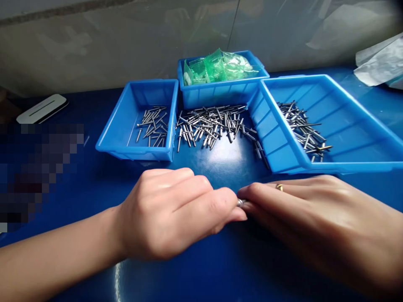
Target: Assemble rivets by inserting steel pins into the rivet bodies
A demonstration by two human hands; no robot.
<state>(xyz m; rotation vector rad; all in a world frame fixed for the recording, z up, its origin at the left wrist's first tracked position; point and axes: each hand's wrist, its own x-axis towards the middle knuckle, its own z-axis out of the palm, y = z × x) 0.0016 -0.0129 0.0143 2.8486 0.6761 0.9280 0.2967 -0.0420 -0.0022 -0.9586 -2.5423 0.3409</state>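
My left hand [179,212] is closed, its fingers curled in and its thumb side toward the right. My right hand [315,218], with a gold ring on one finger, meets it fingertip to fingertip. Between the fingertips shows a small shiny metal piece [241,202], mostly hidden, pinched by both hands. Beyond the hands lies a pile of metal rivets [214,123] on the blue table [195,268]. To the left a blue bin [118,117] holds screws [154,126]; to the right a larger blue bin [355,126] holds more rivets [304,130].
A third blue bin [220,93] at the back holds green and clear plastic bags [217,69]. A white flat device [42,108] lies at the back left. White crumpled plastic [379,61] sits at the back right. A grey wall [126,46] stands behind the table.
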